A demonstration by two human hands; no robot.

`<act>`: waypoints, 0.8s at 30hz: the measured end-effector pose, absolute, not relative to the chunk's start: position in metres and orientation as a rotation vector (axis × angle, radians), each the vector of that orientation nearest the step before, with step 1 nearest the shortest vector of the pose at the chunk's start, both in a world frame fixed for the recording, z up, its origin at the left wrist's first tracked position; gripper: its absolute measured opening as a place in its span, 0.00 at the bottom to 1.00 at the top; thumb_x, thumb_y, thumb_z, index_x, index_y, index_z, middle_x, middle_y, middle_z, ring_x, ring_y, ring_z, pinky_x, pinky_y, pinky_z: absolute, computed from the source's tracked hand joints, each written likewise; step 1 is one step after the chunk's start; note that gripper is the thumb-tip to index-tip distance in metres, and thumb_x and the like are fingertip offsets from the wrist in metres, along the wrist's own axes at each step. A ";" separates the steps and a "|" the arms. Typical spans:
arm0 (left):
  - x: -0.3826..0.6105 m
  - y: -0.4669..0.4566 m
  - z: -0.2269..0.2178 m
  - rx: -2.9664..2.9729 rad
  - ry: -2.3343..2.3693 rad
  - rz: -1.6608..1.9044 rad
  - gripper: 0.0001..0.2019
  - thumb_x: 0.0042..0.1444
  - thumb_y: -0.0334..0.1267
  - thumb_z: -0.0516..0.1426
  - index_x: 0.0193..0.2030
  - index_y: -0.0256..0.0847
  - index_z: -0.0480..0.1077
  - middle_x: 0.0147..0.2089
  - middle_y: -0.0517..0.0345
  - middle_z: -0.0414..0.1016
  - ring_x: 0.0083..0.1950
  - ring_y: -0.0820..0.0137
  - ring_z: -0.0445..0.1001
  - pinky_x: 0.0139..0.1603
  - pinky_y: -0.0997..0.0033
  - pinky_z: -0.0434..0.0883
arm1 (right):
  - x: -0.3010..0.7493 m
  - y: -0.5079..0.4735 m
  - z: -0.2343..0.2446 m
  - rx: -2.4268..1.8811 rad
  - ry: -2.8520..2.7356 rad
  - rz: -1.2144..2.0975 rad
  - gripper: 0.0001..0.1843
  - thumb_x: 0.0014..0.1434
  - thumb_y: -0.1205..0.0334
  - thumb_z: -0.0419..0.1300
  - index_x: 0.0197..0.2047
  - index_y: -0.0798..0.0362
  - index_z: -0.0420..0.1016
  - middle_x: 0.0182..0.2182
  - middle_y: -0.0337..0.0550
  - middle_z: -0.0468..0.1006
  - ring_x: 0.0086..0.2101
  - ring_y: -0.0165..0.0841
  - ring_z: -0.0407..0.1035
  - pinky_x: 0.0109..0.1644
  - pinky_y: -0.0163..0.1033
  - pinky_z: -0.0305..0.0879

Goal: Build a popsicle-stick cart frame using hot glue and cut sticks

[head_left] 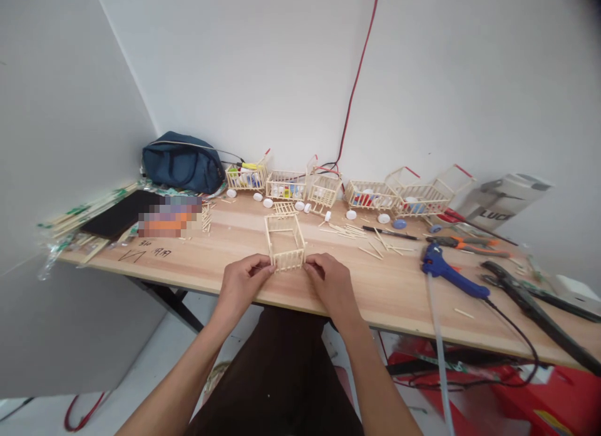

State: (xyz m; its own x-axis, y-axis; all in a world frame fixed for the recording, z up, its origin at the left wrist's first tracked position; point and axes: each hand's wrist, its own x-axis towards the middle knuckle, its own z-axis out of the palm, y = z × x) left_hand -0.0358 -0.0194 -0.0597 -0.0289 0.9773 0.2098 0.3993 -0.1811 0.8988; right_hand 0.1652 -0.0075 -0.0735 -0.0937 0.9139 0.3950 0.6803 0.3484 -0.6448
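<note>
A small open frame of wooden sticks (284,240) stands on the wooden table (220,267) near its front edge. My left hand (243,282) pinches the frame's near left corner, fingers curled. On the other side my right hand (331,281) grips the near right corner the same way. Both hands rest on the tabletop.
Several finished stick carts (323,190) line the wall, with white wheels (267,203) and loose sticks (350,230) in front. A blue glue gun (448,273), pliers (462,242) and black cutters (530,301) lie at the right. A blue bag (183,163) sits back left.
</note>
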 end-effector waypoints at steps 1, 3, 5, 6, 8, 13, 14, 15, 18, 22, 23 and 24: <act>-0.036 -0.019 -0.060 1.630 1.463 1.191 0.10 0.52 0.43 0.59 0.34 0.38 0.78 0.33 0.59 0.81 0.36 0.68 0.76 0.36 0.76 0.68 | 0.165 -0.007 -0.074 -1.401 -1.839 0.384 0.08 0.60 0.67 0.56 0.35 0.50 0.76 0.34 0.43 0.79 0.38 0.36 0.71 0.43 0.40 0.62; -0.036 -0.019 -0.060 1.627 1.474 1.182 0.10 0.52 0.42 0.59 0.34 0.38 0.78 0.33 0.59 0.80 0.35 0.69 0.75 0.36 0.76 0.67 | 0.165 -0.007 -0.074 -1.400 -1.836 0.389 0.08 0.60 0.67 0.56 0.35 0.50 0.76 0.34 0.42 0.79 0.37 0.36 0.71 0.44 0.39 0.61; -0.037 -0.018 -0.061 1.625 1.485 1.173 0.10 0.52 0.43 0.60 0.33 0.38 0.77 0.32 0.60 0.80 0.35 0.69 0.75 0.35 0.76 0.67 | 0.165 -0.008 -0.073 -1.398 -1.836 0.396 0.08 0.60 0.68 0.56 0.36 0.50 0.76 0.34 0.42 0.79 0.38 0.36 0.71 0.44 0.39 0.60; -0.037 -0.018 -0.061 1.623 1.489 1.170 0.10 0.52 0.43 0.60 0.33 0.38 0.77 0.32 0.60 0.79 0.34 0.70 0.74 0.35 0.76 0.66 | 0.165 -0.009 -0.073 -1.396 -1.840 0.399 0.08 0.60 0.68 0.56 0.36 0.51 0.76 0.35 0.42 0.79 0.38 0.36 0.71 0.44 0.39 0.60; -0.037 -0.018 -0.061 1.617 1.493 1.167 0.11 0.52 0.44 0.60 0.34 0.38 0.77 0.33 0.59 0.79 0.34 0.70 0.74 0.35 0.76 0.66 | 0.166 -0.010 -0.071 -1.403 -1.843 0.404 0.08 0.60 0.69 0.57 0.37 0.51 0.76 0.35 0.42 0.79 0.39 0.36 0.71 0.44 0.39 0.59; -0.037 -0.023 -0.057 1.604 1.509 1.206 0.12 0.50 0.44 0.61 0.36 0.38 0.77 0.35 0.58 0.80 0.37 0.69 0.75 0.39 0.75 0.68 | 0.165 -0.011 -0.069 -1.426 -1.835 0.421 0.07 0.59 0.70 0.57 0.37 0.52 0.76 0.35 0.42 0.79 0.38 0.35 0.70 0.43 0.39 0.58; -0.037 -0.025 -0.056 1.600 1.516 1.217 0.12 0.50 0.44 0.62 0.36 0.38 0.76 0.35 0.58 0.79 0.37 0.69 0.75 0.39 0.75 0.68 | 0.165 -0.012 -0.069 -1.425 -1.834 0.418 0.07 0.60 0.69 0.57 0.37 0.52 0.76 0.35 0.42 0.79 0.37 0.35 0.70 0.43 0.39 0.58; -0.037 -0.027 -0.055 1.590 1.523 1.225 0.12 0.50 0.45 0.62 0.36 0.38 0.76 0.35 0.58 0.79 0.37 0.69 0.74 0.39 0.75 0.68 | 0.165 -0.011 -0.069 -1.424 -1.834 0.411 0.07 0.60 0.69 0.57 0.37 0.51 0.76 0.35 0.41 0.79 0.37 0.34 0.70 0.43 0.39 0.58; -0.038 -0.032 -0.054 1.536 1.557 1.298 0.14 0.49 0.46 0.63 0.38 0.38 0.75 0.35 0.58 0.78 0.36 0.70 0.74 0.39 0.75 0.69 | 0.164 -0.011 -0.070 -1.428 -1.838 0.388 0.06 0.60 0.68 0.58 0.36 0.51 0.75 0.35 0.41 0.78 0.37 0.34 0.70 0.44 0.40 0.57; -0.038 -0.039 -0.052 1.550 1.615 1.495 0.13 0.50 0.44 0.64 0.39 0.38 0.73 0.34 0.59 0.74 0.35 0.73 0.71 0.38 0.76 0.69 | 0.164 -0.009 -0.072 -1.436 -1.835 0.385 0.05 0.60 0.68 0.58 0.35 0.51 0.75 0.35 0.40 0.78 0.36 0.34 0.70 0.44 0.40 0.56; -0.038 -0.040 -0.051 1.568 1.636 1.547 0.13 0.50 0.43 0.63 0.39 0.39 0.72 0.35 0.59 0.74 0.35 0.73 0.71 0.38 0.76 0.69 | 0.164 -0.009 -0.072 -1.438 -1.832 0.382 0.05 0.60 0.68 0.58 0.35 0.51 0.75 0.34 0.40 0.78 0.36 0.34 0.70 0.43 0.40 0.56; -0.037 -0.043 -0.048 1.588 1.665 1.603 0.12 0.51 0.42 0.63 0.39 0.39 0.72 0.35 0.59 0.73 0.35 0.73 0.70 0.38 0.76 0.69 | 0.164 -0.009 -0.072 -1.442 -1.827 0.377 0.05 0.60 0.68 0.58 0.35 0.51 0.75 0.34 0.40 0.78 0.36 0.34 0.70 0.43 0.40 0.55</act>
State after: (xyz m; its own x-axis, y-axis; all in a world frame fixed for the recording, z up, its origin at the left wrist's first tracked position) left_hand -0.0366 -0.0426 -0.0483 -0.3203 0.8430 0.4322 0.4640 -0.2581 0.8474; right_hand 0.1636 -0.0092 -0.0721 -0.0697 0.9223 0.3800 0.6965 0.3177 -0.6434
